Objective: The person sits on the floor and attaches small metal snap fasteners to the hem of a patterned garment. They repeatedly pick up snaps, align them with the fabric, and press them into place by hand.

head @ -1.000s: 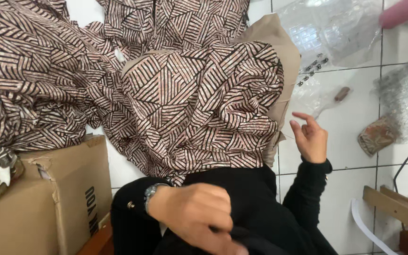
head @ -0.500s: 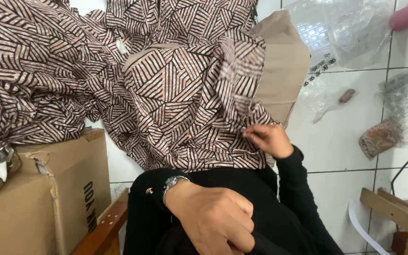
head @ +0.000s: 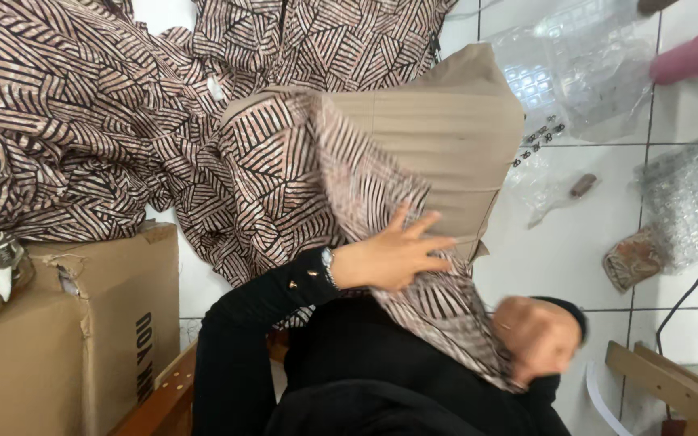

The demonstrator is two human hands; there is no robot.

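A brown, black and cream striped fabric [head: 276,173] lies draped over a beige cushion [head: 446,145] on the white tiled floor. My left hand [head: 393,254], with a watch at its wrist, has its fingers spread flat against the fabric over the cushion's lower part. My right hand [head: 539,335] is closed on the lower edge of the striped fabric, which stretches taut from the cushion down to it. Both arms wear black sleeves.
More striped fabric [head: 50,121] is heaped at the left. A cardboard box [head: 66,339] stands at the lower left. Clear plastic wrapping [head: 583,73] and a bubble-wrap piece [head: 688,202] lie at the right. A wooden frame [head: 672,387] and a black cable [head: 688,299] sit at the lower right.
My left hand rose from my lap to press on the fabric. My right hand came down gripping the fabric's edge, peeling it back and baring the beige cushion.
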